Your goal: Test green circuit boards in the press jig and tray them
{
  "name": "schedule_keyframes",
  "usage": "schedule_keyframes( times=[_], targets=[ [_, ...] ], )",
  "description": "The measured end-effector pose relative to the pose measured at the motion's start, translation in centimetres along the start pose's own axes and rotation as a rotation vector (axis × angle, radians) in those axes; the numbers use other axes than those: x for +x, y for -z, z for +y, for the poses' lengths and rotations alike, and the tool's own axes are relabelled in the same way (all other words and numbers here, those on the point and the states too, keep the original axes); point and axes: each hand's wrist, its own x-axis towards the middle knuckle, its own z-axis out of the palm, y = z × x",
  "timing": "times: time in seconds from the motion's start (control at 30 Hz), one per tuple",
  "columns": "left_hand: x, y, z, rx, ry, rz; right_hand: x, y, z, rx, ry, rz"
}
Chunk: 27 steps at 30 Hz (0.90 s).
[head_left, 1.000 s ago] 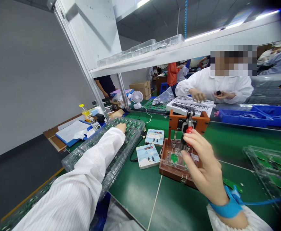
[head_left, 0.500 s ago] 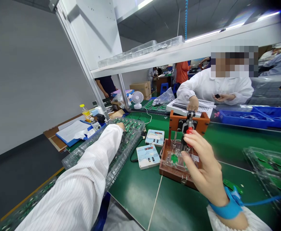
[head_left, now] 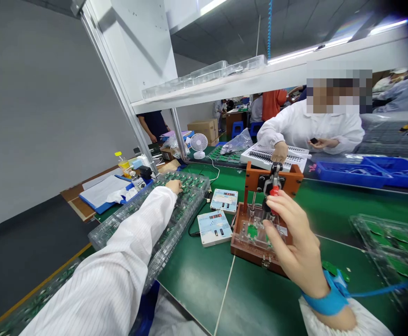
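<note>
Only a small shift from the last frame: the left hand (head_left: 174, 186) now shows more of its fingers beyond the sleeve, lying on the green circuit boards (head_left: 186, 200) packed in a long clear plastic tray (head_left: 204, 186). Whether that grip holds a board cannot be told. The right hand (head_left: 294, 233) has a narrow grip closed around the red handle (head_left: 274, 191) of a toggle clamp (head_left: 275, 175), which rises from a wooden test fixture (head_left: 240, 242) topped by a clear acrylic plate (head_left: 259, 219). A green board (head_left: 252, 231) sits in the fixture, partly hidden by the fingers. A blue wrist strap (head_left: 324, 298) circles the right wrist, its cord running off to the right. Just left of the fixture, two white-and-blue test boxes (head_left: 214, 228) (head_left: 224, 200) sit on the green surface (head_left: 197, 289), their red digits too small to read. A second clear tray of boards (head_left: 385, 247) lies to the right. Beyond the clamp, which partly blocks the view, a co-worker's hand (head_left: 280, 151) rests on a white tray with black rows of parts (head_left: 273, 156), beside blue bins (head_left: 350, 170). Further back stand a small white fan (head_left: 199, 142) and cardboard boxes (head_left: 204, 128) — overhead, a shelf (head_left: 204, 91) carries stacked clear trays.
</note>
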Motion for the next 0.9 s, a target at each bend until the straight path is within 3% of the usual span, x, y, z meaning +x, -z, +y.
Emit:
schedule_keyframes(
  times=[0.27,0.4,0.53,0.6,0.67,0.7,0.73,0.8,0.83,0.9],
  targets=[
    [-0.9,0.3,-0.4,-0.038,0.024,0.001,-0.3,0.0,-0.1,-0.021,-0.012,-0.007],
    [-2.0,1.1,-0.5,-0.150,0.032,0.118,-0.2,0.0,-0.3,-0.039,-0.032,-0.018],
    [-4.0,3.5,0.5,-0.304,0.004,0.249,-0.8,0.6,-1.9,-0.107,-0.094,-0.027],
    [-6.4,4.8,1.9,-0.390,-0.064,0.253,-2.2,1.3,-3.2,-0.137,-0.192,0.019],
    [-10.2,5.4,3.9,-0.482,-0.175,0.188,-4.4,1.9,-4.4,-0.108,-0.329,-0.003],
    [-12.6,5.3,5.0,-0.546,-0.263,0.109,-5.6,2.0,-4.9,-0.065,-0.407,-0.057],
    [-15.3,5.0,6.2,-0.687,-0.387,-0.044,-6.8,1.9,-5.4,-0.005,-0.491,-0.130],
    [-20.6,4.0,8.3,-0.849,-0.498,-0.308,-8.9,1.4,-6.0,0.161,-0.686,-0.269],
    [-22.9,3.2,9.2,-0.862,-0.515,-0.396,-9.7,0.9,-6.1,0.256,-0.796,-0.317],
    [-26.5,1.6,10.6,-0.857,-0.511,-0.447,-10.8,-0.3,-6.3,0.433,-0.989,-0.364]
  ],
)
